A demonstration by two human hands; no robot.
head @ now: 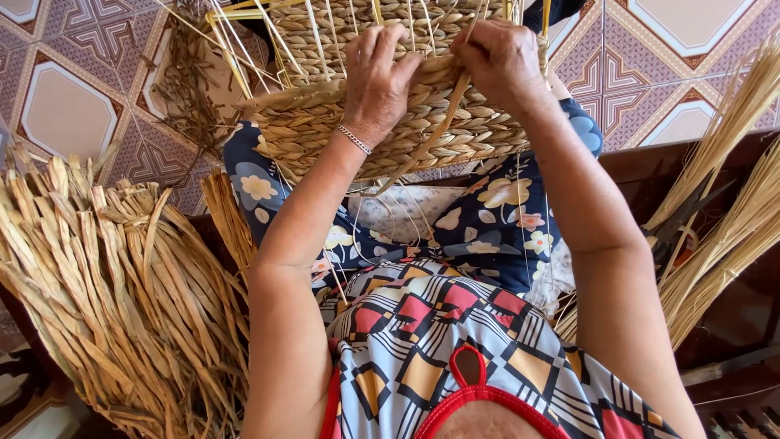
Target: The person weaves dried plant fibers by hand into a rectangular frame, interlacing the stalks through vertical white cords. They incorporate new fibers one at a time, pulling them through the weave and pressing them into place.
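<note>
Woven basket [382, 122] of twisted straw-coloured fibre resting on lap, over blue floral cloth [487, 228], upright stakes sticking out of its top. Left hand [375, 85] pressed on basket rim, fingers curled over the braided edge, thin bracelet [354, 140] at wrist. Right hand [500, 61] clenched on a flat fibre strand [431, 142] running diagonally down across the weave. Bundle of dried flat leaves [114, 293] heaped at left, just beside the knee. Bundle of thin reeds [731, 203] at right. Patterned tile floor [73, 89] beyond.
</note>
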